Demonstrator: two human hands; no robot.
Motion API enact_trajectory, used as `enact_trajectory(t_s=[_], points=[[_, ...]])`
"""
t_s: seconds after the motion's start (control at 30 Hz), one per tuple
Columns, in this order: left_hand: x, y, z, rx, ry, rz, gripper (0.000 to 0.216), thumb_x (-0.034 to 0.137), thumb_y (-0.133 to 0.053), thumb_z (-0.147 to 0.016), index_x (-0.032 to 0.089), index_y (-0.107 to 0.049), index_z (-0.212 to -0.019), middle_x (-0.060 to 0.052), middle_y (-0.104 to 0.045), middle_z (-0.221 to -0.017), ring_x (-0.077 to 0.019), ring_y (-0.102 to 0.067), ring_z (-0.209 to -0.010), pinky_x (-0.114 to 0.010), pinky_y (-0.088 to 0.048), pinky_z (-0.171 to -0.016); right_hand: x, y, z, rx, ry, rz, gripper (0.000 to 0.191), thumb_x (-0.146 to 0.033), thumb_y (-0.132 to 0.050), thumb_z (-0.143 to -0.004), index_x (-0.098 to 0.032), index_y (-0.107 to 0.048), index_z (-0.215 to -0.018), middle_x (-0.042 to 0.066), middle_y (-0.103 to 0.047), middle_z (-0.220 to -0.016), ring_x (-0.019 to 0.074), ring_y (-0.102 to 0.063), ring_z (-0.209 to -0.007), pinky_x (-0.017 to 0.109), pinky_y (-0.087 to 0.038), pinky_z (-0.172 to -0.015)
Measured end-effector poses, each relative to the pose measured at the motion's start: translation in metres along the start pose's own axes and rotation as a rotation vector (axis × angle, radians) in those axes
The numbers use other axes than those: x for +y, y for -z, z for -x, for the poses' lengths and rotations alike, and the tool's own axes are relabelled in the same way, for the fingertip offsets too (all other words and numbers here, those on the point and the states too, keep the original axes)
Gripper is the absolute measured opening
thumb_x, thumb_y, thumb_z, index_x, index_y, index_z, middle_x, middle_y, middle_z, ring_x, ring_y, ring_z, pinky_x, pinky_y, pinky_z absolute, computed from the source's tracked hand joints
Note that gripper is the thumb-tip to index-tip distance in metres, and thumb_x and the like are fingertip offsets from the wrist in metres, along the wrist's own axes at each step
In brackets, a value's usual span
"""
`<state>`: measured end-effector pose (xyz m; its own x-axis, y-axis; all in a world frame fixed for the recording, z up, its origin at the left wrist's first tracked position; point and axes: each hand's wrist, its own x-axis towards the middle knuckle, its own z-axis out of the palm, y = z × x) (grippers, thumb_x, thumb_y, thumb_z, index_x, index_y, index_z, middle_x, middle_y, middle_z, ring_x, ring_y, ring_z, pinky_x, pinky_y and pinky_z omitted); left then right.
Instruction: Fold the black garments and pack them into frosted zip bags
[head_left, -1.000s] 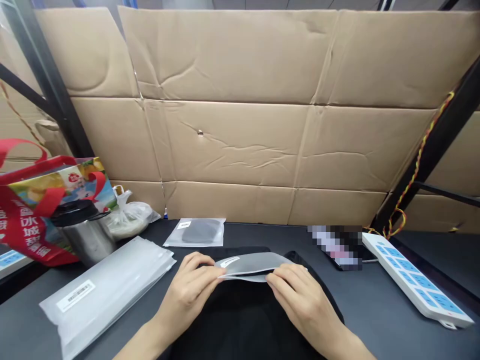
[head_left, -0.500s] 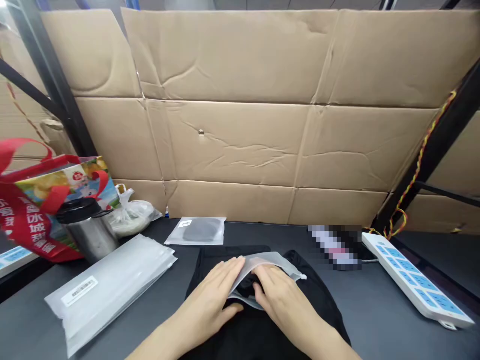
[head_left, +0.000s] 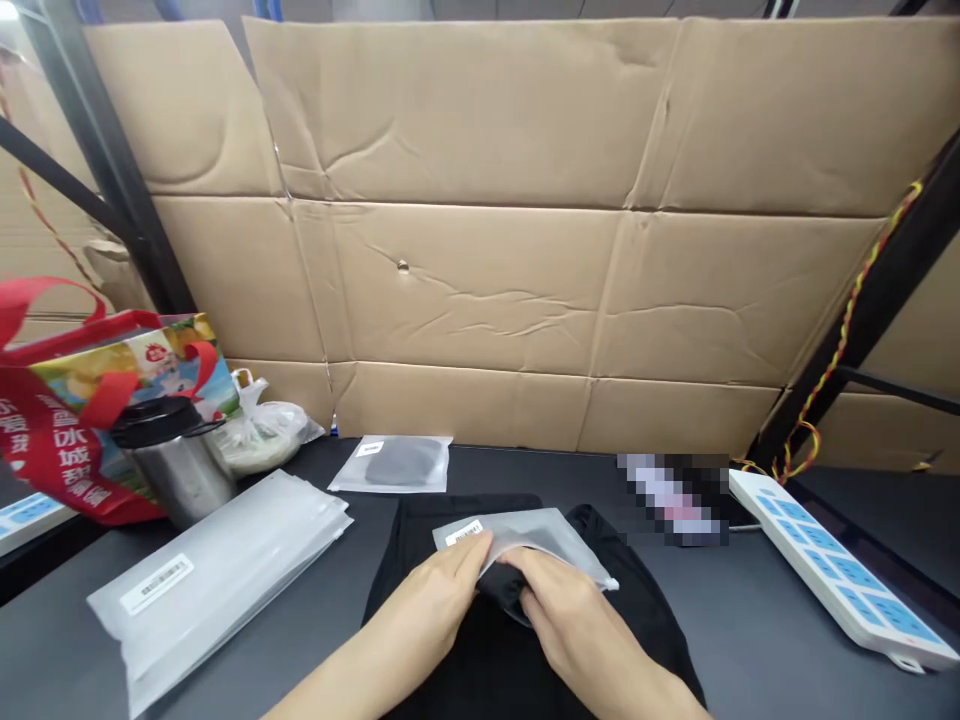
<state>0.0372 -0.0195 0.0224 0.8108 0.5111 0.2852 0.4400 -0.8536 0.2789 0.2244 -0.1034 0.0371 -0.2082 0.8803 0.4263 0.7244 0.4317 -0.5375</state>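
A small frosted zip bag (head_left: 559, 530) with a barcode label lies over a spread black garment (head_left: 487, 670), its mouth toward me. My left hand (head_left: 446, 585) is closed on the bag's left edge, thumb underneath and out of sight. The fingers of my right hand (head_left: 562, 605) reach into the mouth and are closed on a bunched black cloth piece (head_left: 502, 585). Part of that piece is inside the bag; the rest sticks out between my hands. My right fingertips are hidden by the bag.
Frosted bags (head_left: 232, 570) are stacked at left, near a steel flask (head_left: 176, 470), a red carrier bag (head_left: 82, 430) and a tied plastic bag (head_left: 266, 435). A filled zip bag (head_left: 394, 465) lies at the back. A power strip (head_left: 844, 570) and a pixelated object (head_left: 675, 498) are at right.
My left hand has shifted inward and closed in. The bag's mouth has narrowed and its barcode label now shows. More black cloth bulges at the opening, between the hands.
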Motion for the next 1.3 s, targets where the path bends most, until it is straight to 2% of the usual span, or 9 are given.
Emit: enact_trajectory(t_s=[0.1,0.23,0.3,0.4,0.7,0.83,1.0,1.17,1.3], points=[[-0.003,0.001,-0.003,0.026,0.031,0.080,0.068,-0.002,-0.039,-0.081,0.023,-0.031,-0.144,-0.008,-0.059,-0.132,-0.0212,-0.057,-0.118,-0.035,-0.050,-0.098,-0.005,0.023,0.002,0.215,-0.150,-0.214,0.026,-0.018,-0.042,-0.091,-0.023,-0.057,-0.112,0.004,-0.066,-0.109,0.0183,-0.062,-0.100,0.028,-0.050,-0.086],[-0.004,0.010,-0.005,0.058,0.032,0.091,0.059,0.001,-0.035,-0.083,0.020,-0.041,-0.139,-0.009,-0.063,-0.126,-0.0222,-0.061,-0.113,-0.035,-0.053,-0.093,0.001,0.054,-0.002,0.777,-0.412,-0.273,0.031,-0.042,-0.048,-0.092,-0.018,-0.061,-0.107,0.007,-0.068,-0.101,0.0229,-0.063,-0.096,0.032,-0.050,-0.083],[-0.009,0.022,0.000,0.101,0.032,0.052,0.057,0.003,-0.035,-0.084,0.019,-0.044,-0.137,-0.008,-0.064,-0.125,-0.0218,-0.063,-0.111,-0.033,-0.053,-0.093,0.005,0.058,-0.004,1.011,-0.401,-0.165,0.035,-0.044,-0.048,-0.091,-0.017,-0.061,-0.109,0.008,-0.067,-0.104,0.0245,-0.062,-0.099,0.036,-0.047,-0.089],[-0.030,0.051,0.018,0.250,0.054,-0.067,0.053,0.007,-0.034,-0.087,0.022,-0.046,-0.137,-0.006,-0.062,-0.128,-0.0208,-0.063,-0.112,-0.032,-0.052,-0.095,0.010,0.047,-0.001,1.117,-0.339,0.013,0.035,-0.043,-0.051,-0.090,-0.019,-0.059,-0.114,0.009,-0.064,-0.113,0.0255,-0.059,-0.106,0.040,-0.043,-0.095],[-0.114,0.110,0.127,0.401,0.301,-0.562,0.046,0.027,-0.034,-0.090,0.026,-0.043,-0.134,0.000,-0.057,-0.134,-0.0271,-0.066,-0.105,-0.048,-0.049,-0.096,0.037,0.029,-0.002,0.831,-0.552,-0.254,0.048,-0.049,-0.052,-0.086,-0.021,-0.052,-0.125,0.008,-0.068,-0.093,0.0198,-0.065,-0.067,0.029,-0.055,-0.058],[-0.150,0.106,0.168,0.464,0.410,-0.641,0.051,0.026,-0.032,-0.085,0.032,-0.042,-0.134,0.003,-0.063,-0.125,-0.0318,-0.067,-0.099,-0.055,-0.054,-0.084,0.049,0.029,0.001,0.558,-0.581,-0.253,0.046,-0.042,-0.046,-0.087,-0.022,-0.046,-0.128,0.001,-0.065,-0.074,0.0170,-0.060,-0.049,0.029,-0.054,-0.049],[-0.186,0.082,0.205,0.312,0.360,-0.480,0.037,0.027,-0.042,-0.078,0.042,-0.065,-0.103,0.006,-0.074,-0.099,-0.0315,-0.067,-0.099,-0.050,-0.057,-0.079,0.060,0.028,0.021,0.331,-0.564,0.252,0.027,-0.030,-0.041,-0.085,-0.028,-0.054,-0.109,0.004,-0.066,-0.095,0.0224,-0.067,-0.075,0.034,-0.052,-0.064],[-0.168,0.085,0.193,0.240,0.321,-0.564,0.041,0.029,-0.033,-0.083,0.042,-0.069,-0.095,0.003,-0.075,-0.090,-0.0321,-0.070,-0.089,-0.053,-0.056,-0.067,0.072,0.036,0.028,0.248,-0.555,0.288,0.028,-0.028,-0.042,-0.083,-0.026,-0.049,-0.110,0.006,-0.066,-0.106,0.0225,-0.066,-0.089,0.034,-0.050,-0.073],[-0.101,0.082,0.115,0.320,0.369,-0.452,0.040,0.047,-0.037,-0.090,0.024,-0.069,-0.098,-0.011,-0.072,-0.100,-0.0375,-0.065,-0.098,-0.062,-0.047,-0.085,0.088,0.041,0.025,0.272,-0.604,0.176,0.043,-0.045,-0.049,-0.083,-0.023,-0.049,-0.120,0.008,-0.067,-0.106,0.0242,-0.065,-0.096,0.035,-0.050,-0.078]])
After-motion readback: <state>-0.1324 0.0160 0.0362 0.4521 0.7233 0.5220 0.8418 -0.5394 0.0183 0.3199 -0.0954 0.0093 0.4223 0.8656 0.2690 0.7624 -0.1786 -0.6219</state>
